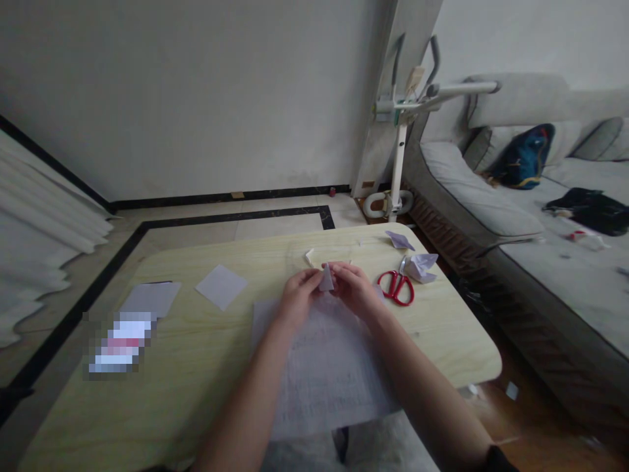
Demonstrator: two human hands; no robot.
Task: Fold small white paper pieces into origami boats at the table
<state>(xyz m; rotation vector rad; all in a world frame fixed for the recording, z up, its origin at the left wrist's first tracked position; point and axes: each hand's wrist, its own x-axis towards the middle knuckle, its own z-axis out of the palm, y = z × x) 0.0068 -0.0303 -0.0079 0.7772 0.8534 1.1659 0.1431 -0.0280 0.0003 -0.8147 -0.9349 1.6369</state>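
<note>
Between my two hands is a small folded piece of white paper (pixel 327 278), shaped like a narrow triangle with its tip up. My left hand (pixel 301 292) pinches its left side with thumb and fingers. On the other side, my right hand (pixel 350 283) is closed on the paper's right edge. Both hands are raised over the far edge of a large thin sheet with faint print (pixel 331 367) on the table. Red-handled scissors (pixel 397 287) lie to the right of my right hand, beside a folded paper shape (pixel 422 267).
Another folded paper piece (pixel 400 240) lies at the table's far right. A white paper square (pixel 221 286) sits left of my hands. Further left are more paper (pixel 152 298) and a pixelated, phone-like object (pixel 120 344). A grey sofa (pixel 565 275) stands right of the wooden table (pixel 196 354).
</note>
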